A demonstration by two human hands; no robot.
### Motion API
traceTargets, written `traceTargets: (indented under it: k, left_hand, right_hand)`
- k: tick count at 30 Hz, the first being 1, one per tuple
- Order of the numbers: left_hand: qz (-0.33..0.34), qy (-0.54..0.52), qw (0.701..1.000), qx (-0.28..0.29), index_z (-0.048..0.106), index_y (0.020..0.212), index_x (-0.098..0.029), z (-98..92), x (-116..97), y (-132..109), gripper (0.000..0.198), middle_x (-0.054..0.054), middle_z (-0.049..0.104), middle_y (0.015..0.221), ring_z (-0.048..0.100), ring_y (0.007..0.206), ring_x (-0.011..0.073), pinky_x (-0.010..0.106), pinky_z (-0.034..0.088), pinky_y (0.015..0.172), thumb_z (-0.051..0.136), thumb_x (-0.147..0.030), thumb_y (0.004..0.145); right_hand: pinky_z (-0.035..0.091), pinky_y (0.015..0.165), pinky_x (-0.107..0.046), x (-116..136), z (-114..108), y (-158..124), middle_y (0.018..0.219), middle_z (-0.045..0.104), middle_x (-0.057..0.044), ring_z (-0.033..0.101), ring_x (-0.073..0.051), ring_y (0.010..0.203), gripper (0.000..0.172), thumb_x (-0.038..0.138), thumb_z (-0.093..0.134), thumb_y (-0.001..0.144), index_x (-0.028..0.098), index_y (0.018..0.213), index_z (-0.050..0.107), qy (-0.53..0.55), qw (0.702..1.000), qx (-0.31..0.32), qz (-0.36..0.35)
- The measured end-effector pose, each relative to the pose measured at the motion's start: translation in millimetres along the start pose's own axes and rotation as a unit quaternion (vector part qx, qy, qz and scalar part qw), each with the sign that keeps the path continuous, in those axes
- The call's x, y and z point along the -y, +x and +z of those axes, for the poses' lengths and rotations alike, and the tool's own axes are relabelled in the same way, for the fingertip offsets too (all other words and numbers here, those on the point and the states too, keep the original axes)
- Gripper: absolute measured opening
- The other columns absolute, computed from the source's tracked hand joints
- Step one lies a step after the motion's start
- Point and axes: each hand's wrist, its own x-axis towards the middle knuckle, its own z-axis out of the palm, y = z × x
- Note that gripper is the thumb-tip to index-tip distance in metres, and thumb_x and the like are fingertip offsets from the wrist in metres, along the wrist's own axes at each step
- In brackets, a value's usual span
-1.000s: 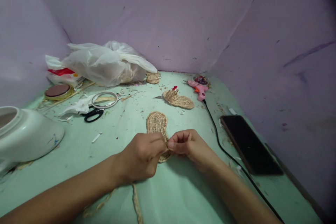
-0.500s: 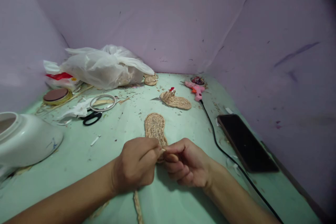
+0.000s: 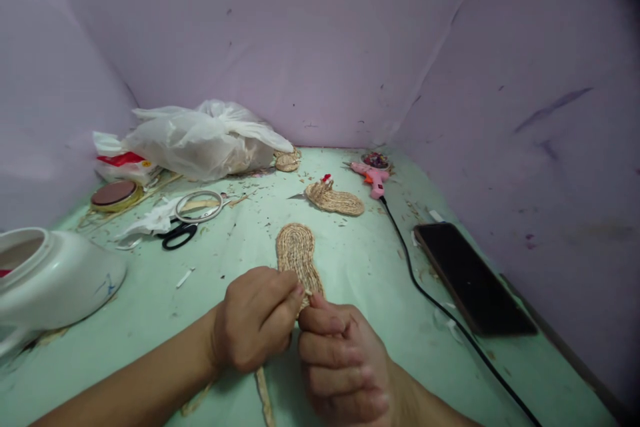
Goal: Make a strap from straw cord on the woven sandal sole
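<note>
My left hand (image 3: 260, 317) is closed, with a pale braided straw cord (image 3: 264, 397) trailing out below it toward the table's near edge. A short pale bit of cord shows between the two hands' fingertips. My right hand (image 3: 345, 360) pinches there with thumb and forefinger, its other fingers curled. Just beyond, a sole-shaped piece of coiled straw cord (image 3: 295, 247) lies flat, its near end partly hidden by my hands. Farther back sits a small straw slipper (image 3: 337, 200) with a red and white ornament on its strap.
A pink glue gun (image 3: 373, 179) with a black cable and a dark phone (image 3: 473, 280) lie to the right. On the left are black-handled scissors (image 3: 179, 236), a tape roll (image 3: 116, 195), a white jug (image 3: 65, 280) and a plastic bag (image 3: 200, 140).
My right hand has turned and dropped lower, nearer to me, still pinching close to the left fingertips. My left hand has barely moved. The whole view has shifted slightly.
</note>
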Motion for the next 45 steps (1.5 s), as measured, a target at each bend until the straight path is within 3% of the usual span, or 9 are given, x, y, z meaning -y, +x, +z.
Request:
traceTargets:
  k: [5,10,13,15,21,29,34,38,45]
  left_hand:
    - [0.177,0.143,0.972,-0.063,0.061,0.076,-0.019,-1.9,-11.1,13.9,0.012,0.008,0.067,0.073,0.059,0.061,0.0162,0.025,0.046,0.056,0.055,-0.009,0.072]
    - [0.024,0.051,0.996,-0.071,0.058,0.072,-0.017,5.5,-14.3,20.7,0.012,0.006,0.064,0.072,0.06,0.066,0.0138,0.021,0.046,0.058,0.052,-0.007,0.074]
    - [-0.089,-0.069,0.993,-0.047,0.057,0.066,-0.017,8.3,-14.6,24.7,0.01,0.004,0.062,0.07,0.058,0.064,0.013,0.022,0.046,0.058,0.054,-0.015,0.075]
    - [-0.162,-0.15,0.975,-0.039,0.056,0.064,-0.016,9.0,-15.6,27.9,0.01,0.003,0.061,0.069,0.057,0.063,0.0127,0.022,0.046,0.058,0.058,-0.018,0.073]
    - [-0.276,-0.274,0.921,0.003,0.057,0.061,-0.015,11.5,-20.1,31.1,0.01,0.002,0.059,0.063,0.055,0.059,0.0126,0.023,0.044,0.056,0.062,-0.02,0.068]
    - [-0.177,-0.147,0.971,0.067,0.056,0.068,-0.015,13.7,-21.1,22.3,0.011,0.002,0.057,0.068,0.052,0.063,0.0118,0.024,0.041,0.061,0.051,-0.019,0.077]
    - [-0.29,-0.278,0.902,0.157,0.057,0.084,-0.015,6.0,-24.2,31.7,0.019,0.0,0.054,0.065,0.045,0.054,0.009,0.021,0.036,0.051,0.052,-0.032,0.078]
    - [-0.332,-0.366,0.828,0.266,0.053,0.058,-0.013,4.4,-25.4,35.7,0.037,-0.002,0.043,0.049,0.029,0.041,0.0059,0.021,0.022,0.042,0.045,-0.042,0.08]
    - [-0.28,-0.345,0.844,0.3,0.041,0.047,-0.015,-0.6,-22.9,41.1,0.033,-0.002,0.04,0.049,0.035,0.049,0.008,0.023,0.028,0.05,0.045,-0.029,0.077]
  right_hand:
    - [0.021,0.029,-0.013,-21.3,2.5,1.7,0.037,0.023,0.01,0.018,-0.003,0.027,0.042,0.042,0.03,0.087,0.021,0.05,0.025,-0.068,0.996,0.06,0.023]
    - [0.031,0.03,-0.017,5.2,8.3,-8.3,0.041,0.044,0.004,0.037,-0.006,0.031,0.034,0.045,0.055,0.072,0.016,0.056,0.053,-0.198,0.973,0.049,-0.111]
    - [0.036,0.036,-0.017,39.2,3.5,-11.1,0.052,0.052,0.003,0.041,-0.005,0.037,0.02,0.034,0.065,0.068,0.015,0.072,0.064,-0.349,0.832,-0.187,-0.388]
    - [0.04,0.039,-0.019,54.3,-2.8,-8.0,0.063,0.057,0.002,0.044,-0.005,0.042,0.016,0.029,0.066,0.067,0.017,0.078,0.067,-0.411,0.758,-0.245,-0.444]
    - [0.041,0.042,-0.021,49.1,-15.0,9.2,0.072,0.06,-0.001,0.048,-0.006,0.046,0.013,0.026,0.065,0.067,0.018,0.076,0.07,-0.479,0.747,-0.188,-0.421]
    - [0.037,0.049,-0.023,31.5,-17.0,11.3,0.059,0.052,0.001,0.046,-0.01,0.052,0.014,0.021,0.048,0.079,0.016,0.068,0.055,-0.655,0.522,-0.238,-0.492]
    - [0.032,0.049,-0.023,34.5,-20.9,10.5,0.056,0.043,0.002,0.042,-0.011,0.051,0.022,0.021,0.037,0.085,0.018,0.064,0.044,-0.688,0.435,-0.289,-0.504]
    - [0.029,0.048,-0.024,32.9,-21.1,9.6,0.054,0.039,0.002,0.038,-0.011,0.049,0.025,0.018,0.035,0.084,0.02,0.059,0.037,-0.725,0.398,-0.251,-0.504]
    - [0.023,0.045,-0.024,27.6,-22.3,9.7,0.048,0.029,0.005,0.03,-0.008,0.044,0.034,0.02,0.037,0.084,0.02,0.051,0.03,-0.723,0.416,-0.243,-0.495]
